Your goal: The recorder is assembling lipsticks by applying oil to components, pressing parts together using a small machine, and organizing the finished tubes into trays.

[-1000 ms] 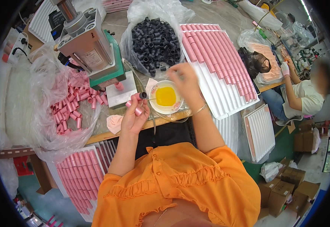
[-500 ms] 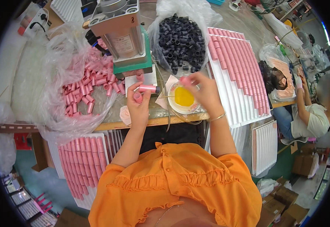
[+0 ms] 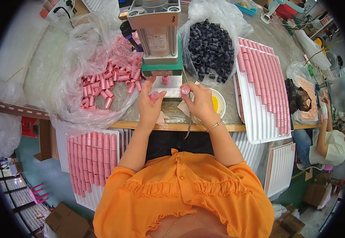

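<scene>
Just in front of the press (image 3: pixel 156 43), my two hands work close together. My left hand (image 3: pixel 148 111) has its fingers closed around a short pink tube (image 3: pixel 154 96). On the other side, my right hand (image 3: pixel 202 105) pinches another pink tube (image 3: pixel 185 90), its round end facing up. Between and beyond them a pink tube (image 3: pixel 165 80) stands upright on the press's metal base (image 3: pixel 174 92), under the green block (image 3: pixel 162 68). The white dish (image 3: pixel 222 99) with yellow liquid (image 3: pixel 214 104) is partly hidden by my right hand.
Loose pink tubes (image 3: pixel 108 85) lie in clear plastic at the left. A bag of black collars (image 3: pixel 212 47) stands behind the dish. White ridged trays (image 3: pixel 255 133) hold rows of pink tubes at the right; another tray (image 3: pixel 91 200) is lower left. A co-worker (image 3: pixel 327 142) sits at far right.
My right hand has come from above the dish to the front of the press. The black-ended tube that lay across my left fingers no longer shows there. The whole view has shifted.
</scene>
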Demonstrator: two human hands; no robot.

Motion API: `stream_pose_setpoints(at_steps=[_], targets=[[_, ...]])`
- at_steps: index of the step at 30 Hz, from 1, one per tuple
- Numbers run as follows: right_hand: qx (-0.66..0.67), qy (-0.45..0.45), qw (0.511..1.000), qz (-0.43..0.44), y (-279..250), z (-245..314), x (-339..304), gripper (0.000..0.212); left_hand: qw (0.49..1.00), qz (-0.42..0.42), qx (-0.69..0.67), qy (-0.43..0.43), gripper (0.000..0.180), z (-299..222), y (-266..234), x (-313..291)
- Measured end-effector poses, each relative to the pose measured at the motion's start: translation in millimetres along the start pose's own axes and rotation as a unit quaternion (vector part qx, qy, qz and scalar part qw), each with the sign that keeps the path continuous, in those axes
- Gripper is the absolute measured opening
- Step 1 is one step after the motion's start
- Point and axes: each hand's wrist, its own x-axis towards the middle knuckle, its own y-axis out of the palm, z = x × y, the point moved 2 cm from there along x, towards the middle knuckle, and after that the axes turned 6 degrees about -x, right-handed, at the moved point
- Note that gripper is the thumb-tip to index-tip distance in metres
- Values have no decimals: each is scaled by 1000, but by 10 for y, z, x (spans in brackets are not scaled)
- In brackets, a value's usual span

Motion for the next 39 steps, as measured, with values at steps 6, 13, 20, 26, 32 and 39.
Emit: stream_pose_setpoints(at_steps=[6,13,20,26,32,39], targets=[[-64,-23,995,-69,414,73,480,31,961,172,216,-24,47,367,-100,431],[-127,-9,990,-60,450,125,451,48,966,116,-101,-207,35,211,-516,261],[253,38,965,64,-157,199,-185,28,828,370,-248,-340,57,-211,-209,-55],[130,92,987,8,-211,135,-297,21,954,281,43,-98,51,-344,184,-311],[97,77,992,-28,-241,-117,-89,28,947,236,216,34,40,-400,-130,-135],[-314,225,922,-27,-350,-1149,433,35,897,101,423,-83,34,16,-1723,561]])
